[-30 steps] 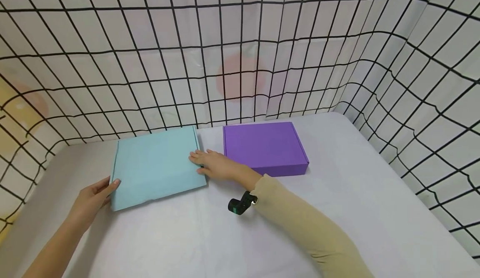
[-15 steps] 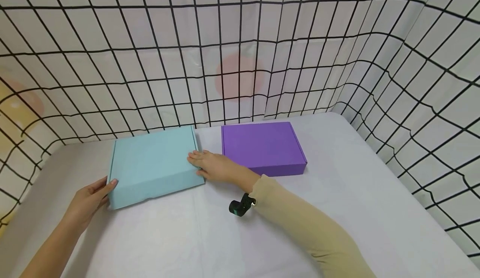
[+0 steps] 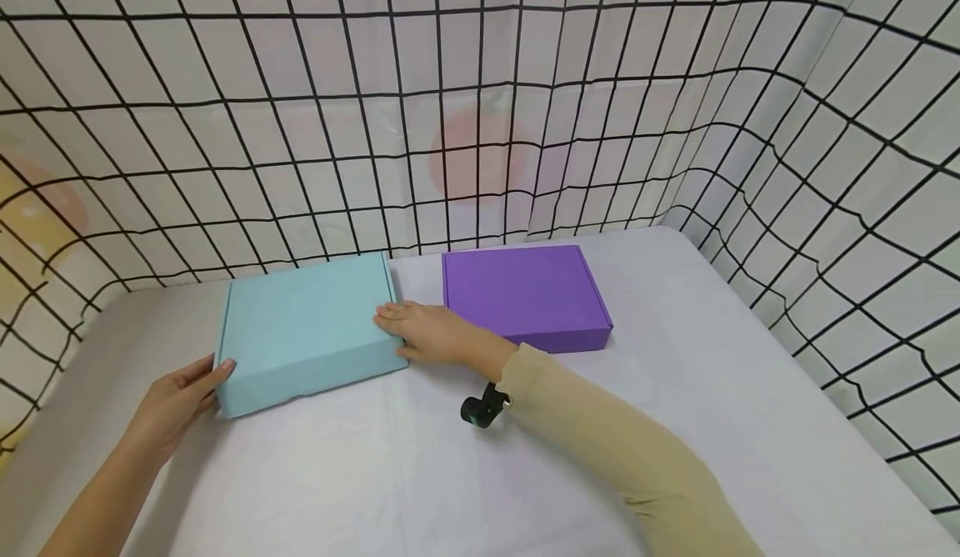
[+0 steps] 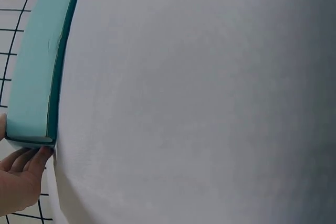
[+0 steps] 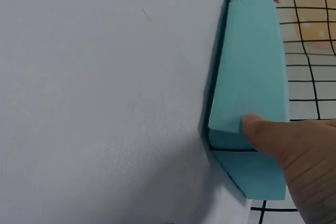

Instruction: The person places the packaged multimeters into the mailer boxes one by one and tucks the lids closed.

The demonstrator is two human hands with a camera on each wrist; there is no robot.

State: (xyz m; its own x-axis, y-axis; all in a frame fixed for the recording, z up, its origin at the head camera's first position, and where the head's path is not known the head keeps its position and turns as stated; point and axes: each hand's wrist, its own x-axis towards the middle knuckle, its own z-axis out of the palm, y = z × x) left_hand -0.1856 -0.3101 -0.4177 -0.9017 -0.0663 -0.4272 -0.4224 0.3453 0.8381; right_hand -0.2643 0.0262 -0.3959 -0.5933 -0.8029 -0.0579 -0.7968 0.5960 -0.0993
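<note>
A light blue cardboard mailer box (image 3: 307,311) lies at the left of the white table, its lid down and its front face toward me. My left hand (image 3: 176,398) holds its left front corner, thumb on top and fingers against the end side, as the left wrist view also shows. At the other end, my right hand (image 3: 431,332) rests with straight fingers on the lid's right edge. In the right wrist view my right thumb (image 5: 254,127) presses the front face near the corner.
Just right of the blue box lies a shut purple cardboard box (image 3: 525,290), its front edge partly behind my right forearm. Black wire mesh (image 3: 420,123) stands along the back and right sides of the white-covered table (image 3: 360,474). A small black camera (image 3: 480,408) hangs under my right wrist.
The blue box's front panel has folded down and now shows as a distinct steep face below the lid. Both hands have kept almost the same places on the box.
</note>
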